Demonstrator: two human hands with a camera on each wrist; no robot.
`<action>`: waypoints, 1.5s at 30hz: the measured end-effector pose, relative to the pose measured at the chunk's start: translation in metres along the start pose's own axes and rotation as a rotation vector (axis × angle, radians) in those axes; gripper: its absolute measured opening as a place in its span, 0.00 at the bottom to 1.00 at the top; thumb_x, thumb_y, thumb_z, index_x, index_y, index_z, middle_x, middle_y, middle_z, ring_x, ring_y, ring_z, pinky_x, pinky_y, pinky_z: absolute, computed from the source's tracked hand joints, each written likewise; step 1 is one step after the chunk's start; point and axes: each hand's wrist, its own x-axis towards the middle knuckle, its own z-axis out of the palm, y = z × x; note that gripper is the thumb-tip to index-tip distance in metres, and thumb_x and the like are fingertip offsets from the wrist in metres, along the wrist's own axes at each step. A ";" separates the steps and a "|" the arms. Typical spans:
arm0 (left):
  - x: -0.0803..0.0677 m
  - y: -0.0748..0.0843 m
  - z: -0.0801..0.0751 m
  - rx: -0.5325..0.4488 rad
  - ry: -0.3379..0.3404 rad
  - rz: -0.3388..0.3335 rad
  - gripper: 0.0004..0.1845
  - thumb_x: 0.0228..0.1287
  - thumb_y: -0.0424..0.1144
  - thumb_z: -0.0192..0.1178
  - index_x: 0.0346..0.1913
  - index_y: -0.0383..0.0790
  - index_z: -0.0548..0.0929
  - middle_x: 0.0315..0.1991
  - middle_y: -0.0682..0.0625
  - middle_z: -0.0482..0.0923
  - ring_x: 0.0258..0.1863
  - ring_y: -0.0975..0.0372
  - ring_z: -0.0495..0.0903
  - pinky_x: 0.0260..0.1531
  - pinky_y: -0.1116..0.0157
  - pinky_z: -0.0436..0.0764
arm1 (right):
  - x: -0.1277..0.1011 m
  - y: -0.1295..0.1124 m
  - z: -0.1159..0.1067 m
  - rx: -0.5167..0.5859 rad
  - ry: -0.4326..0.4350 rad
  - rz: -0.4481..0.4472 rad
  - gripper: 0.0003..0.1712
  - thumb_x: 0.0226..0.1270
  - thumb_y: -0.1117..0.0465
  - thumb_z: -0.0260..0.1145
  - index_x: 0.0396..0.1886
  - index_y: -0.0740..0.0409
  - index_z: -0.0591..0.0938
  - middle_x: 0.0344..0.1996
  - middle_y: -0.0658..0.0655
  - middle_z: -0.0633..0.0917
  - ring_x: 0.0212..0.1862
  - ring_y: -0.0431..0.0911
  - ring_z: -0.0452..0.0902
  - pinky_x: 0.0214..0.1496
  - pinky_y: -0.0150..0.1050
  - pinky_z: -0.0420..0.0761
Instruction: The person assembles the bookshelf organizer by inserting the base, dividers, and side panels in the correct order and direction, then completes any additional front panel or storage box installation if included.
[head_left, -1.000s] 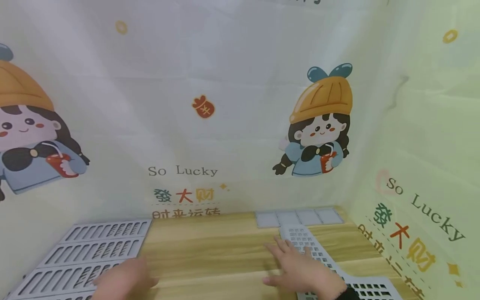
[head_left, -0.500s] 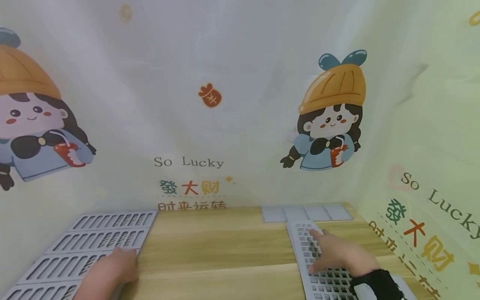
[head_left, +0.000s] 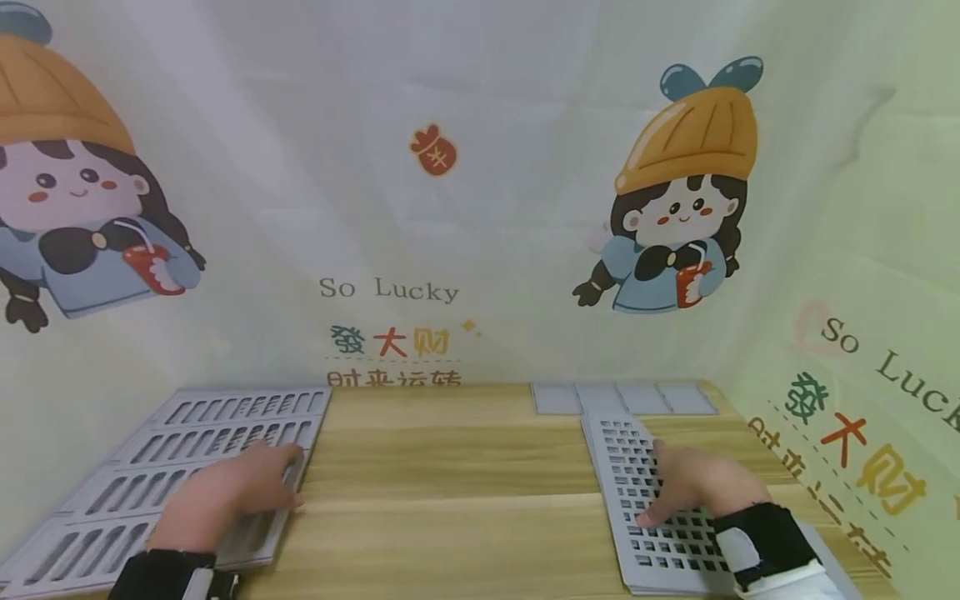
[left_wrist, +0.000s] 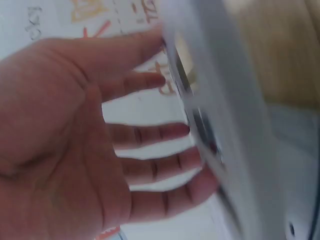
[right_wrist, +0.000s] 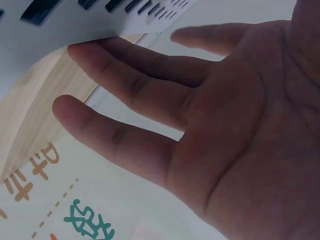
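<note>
At the left, pale grey panels with rows of long slots (head_left: 112, 492) lie on the wood-patterned surface. My left hand (head_left: 232, 483) is over their right side. In the left wrist view its fingers are spread and fairly straight, tips at the edge of a slotted grey panel (left_wrist: 230, 100). My right hand (head_left: 697, 483) lies across the right side of a grey sheet with many small square holes (head_left: 622, 458). Its long straight fingers (right_wrist: 145, 90) reach toward the rim of the perforated sheet (right_wrist: 55, 35) in the right wrist view; some tips are hidden by it.
Four-part pale rectangles (head_left: 600, 400) line the back right. Bare wood-patterned surface (head_left: 450, 500) lies between the panels and the perforated sheet. A printed cloth (head_left: 480, 208) with cartoon figures and lettering hangs behind and along the sides.
The head view has tilted down. My left hand has come forward onto the right side of the slotted panels. My right hand has shifted right across the perforated sheet, which now lies more squarely.
</note>
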 end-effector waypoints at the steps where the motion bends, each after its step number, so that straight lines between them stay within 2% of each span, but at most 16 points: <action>1: 0.000 0.005 0.000 -0.016 -0.014 0.019 0.44 0.63 0.50 0.75 0.73 0.26 0.71 0.71 0.17 0.66 0.73 0.22 0.61 0.68 0.26 0.69 | 0.001 0.000 0.000 -0.007 -0.005 0.013 0.77 0.47 0.42 0.87 0.80 0.81 0.53 0.75 0.82 0.67 0.76 0.75 0.66 0.77 0.69 0.68; 5: 0.000 0.037 0.004 -0.059 -0.064 0.055 0.46 0.62 0.53 0.75 0.77 0.33 0.71 0.76 0.19 0.60 0.77 0.25 0.59 0.72 0.27 0.65 | 0.005 0.003 0.000 -0.001 -0.011 0.034 0.79 0.46 0.42 0.87 0.81 0.79 0.51 0.75 0.82 0.67 0.75 0.75 0.67 0.77 0.70 0.69; 10: -0.006 0.087 0.020 -0.114 -0.094 0.104 0.47 0.53 0.50 0.81 0.77 0.44 0.74 0.81 0.26 0.58 0.80 0.31 0.61 0.74 0.29 0.64 | 0.010 0.007 0.000 0.002 -0.002 0.060 0.79 0.45 0.42 0.87 0.82 0.77 0.50 0.75 0.82 0.67 0.74 0.75 0.69 0.75 0.71 0.69; 13: -0.010 0.109 0.027 -0.138 -0.119 0.181 0.47 0.50 0.46 0.83 0.76 0.47 0.75 0.80 0.31 0.63 0.79 0.36 0.66 0.75 0.33 0.68 | 0.009 0.008 -0.002 0.003 0.003 0.053 0.78 0.46 0.44 0.87 0.82 0.77 0.50 0.75 0.83 0.65 0.76 0.77 0.64 0.76 0.72 0.67; 16: -0.013 0.123 0.031 -0.139 -0.153 0.256 0.45 0.50 0.45 0.84 0.74 0.50 0.77 0.77 0.38 0.69 0.76 0.43 0.72 0.74 0.40 0.74 | 0.005 0.007 -0.007 0.002 0.034 0.006 0.76 0.48 0.45 0.86 0.83 0.75 0.50 0.76 0.83 0.62 0.78 0.79 0.58 0.78 0.74 0.62; 18: -0.013 0.130 0.033 -0.129 -0.193 0.274 0.43 0.51 0.42 0.84 0.72 0.54 0.79 0.75 0.43 0.72 0.71 0.49 0.76 0.71 0.45 0.78 | 0.002 0.006 -0.011 0.015 0.057 -0.024 0.76 0.49 0.46 0.86 0.85 0.71 0.49 0.78 0.85 0.58 0.79 0.81 0.53 0.78 0.76 0.60; 20: -0.015 0.136 0.035 -0.095 -0.216 0.283 0.42 0.49 0.42 0.85 0.70 0.57 0.80 0.74 0.46 0.73 0.68 0.52 0.79 0.69 0.47 0.80 | 0.001 0.004 -0.014 0.028 0.086 -0.061 0.77 0.49 0.45 0.86 0.86 0.66 0.47 0.78 0.87 0.53 0.78 0.82 0.52 0.77 0.77 0.61; 23: -0.018 0.143 0.041 -0.051 -0.244 0.302 0.42 0.48 0.40 0.85 0.70 0.58 0.80 0.73 0.49 0.74 0.65 0.56 0.80 0.69 0.51 0.80 | -0.001 0.000 -0.017 0.058 0.143 -0.139 0.78 0.49 0.46 0.87 0.88 0.61 0.45 0.77 0.89 0.52 0.75 0.81 0.61 0.74 0.75 0.68; 25: -0.021 0.147 0.045 -0.043 -0.244 0.318 0.43 0.49 0.39 0.84 0.71 0.57 0.79 0.76 0.48 0.72 0.71 0.54 0.77 0.72 0.51 0.78 | -0.002 -0.005 -0.016 0.098 0.182 -0.215 0.78 0.52 0.48 0.86 0.88 0.60 0.42 0.78 0.87 0.52 0.76 0.79 0.62 0.75 0.74 0.68; 29: -0.021 0.151 0.054 -0.060 -0.255 0.374 0.43 0.55 0.35 0.79 0.75 0.56 0.76 0.80 0.47 0.66 0.78 0.53 0.70 0.76 0.53 0.75 | -0.006 -0.020 -0.016 0.225 0.224 -0.378 0.70 0.64 0.55 0.80 0.88 0.60 0.38 0.84 0.76 0.49 0.83 0.72 0.54 0.83 0.69 0.57; 32: -0.022 0.153 0.060 -0.054 -0.255 0.415 0.41 0.60 0.34 0.74 0.77 0.58 0.73 0.85 0.46 0.59 0.83 0.51 0.64 0.78 0.51 0.73 | -0.011 -0.029 -0.015 0.337 0.178 -0.520 0.56 0.73 0.60 0.72 0.87 0.62 0.46 0.79 0.71 0.67 0.77 0.65 0.71 0.78 0.60 0.73; 34: -0.022 0.155 0.063 -0.051 -0.246 0.452 0.38 0.66 0.33 0.68 0.77 0.61 0.73 0.85 0.47 0.58 0.84 0.51 0.62 0.79 0.49 0.71 | -0.014 -0.033 -0.015 0.410 0.124 -0.607 0.45 0.77 0.62 0.67 0.84 0.63 0.55 0.71 0.69 0.77 0.66 0.60 0.83 0.66 0.50 0.86; 36: -0.024 0.158 0.064 -0.019 -0.214 0.497 0.34 0.71 0.33 0.64 0.76 0.63 0.74 0.85 0.48 0.60 0.84 0.52 0.61 0.80 0.45 0.69 | -0.019 -0.034 -0.017 0.460 0.085 -0.684 0.38 0.79 0.65 0.64 0.81 0.65 0.60 0.62 0.68 0.83 0.57 0.59 0.88 0.53 0.42 0.91; 39: -0.029 0.165 0.061 0.049 -0.135 0.546 0.29 0.75 0.35 0.62 0.74 0.63 0.76 0.84 0.50 0.63 0.85 0.50 0.61 0.79 0.36 0.65 | -0.027 -0.035 -0.020 0.471 0.100 -0.750 0.35 0.79 0.68 0.62 0.80 0.65 0.61 0.62 0.71 0.82 0.56 0.61 0.89 0.52 0.40 0.92; 42: -0.034 0.165 0.051 0.118 -0.046 0.508 0.28 0.70 0.42 0.69 0.72 0.59 0.79 0.81 0.48 0.68 0.83 0.48 0.64 0.75 0.31 0.67 | -0.034 -0.036 -0.023 0.457 0.124 -0.767 0.35 0.79 0.68 0.62 0.80 0.64 0.61 0.61 0.70 0.84 0.55 0.59 0.89 0.52 0.41 0.92; 45: -0.033 0.153 0.036 0.089 -0.034 0.355 0.34 0.59 0.44 0.78 0.70 0.54 0.81 0.79 0.45 0.71 0.80 0.45 0.67 0.74 0.28 0.67 | -0.039 -0.037 -0.024 0.449 0.118 -0.782 0.38 0.78 0.68 0.63 0.81 0.64 0.60 0.60 0.68 0.85 0.54 0.56 0.90 0.52 0.39 0.91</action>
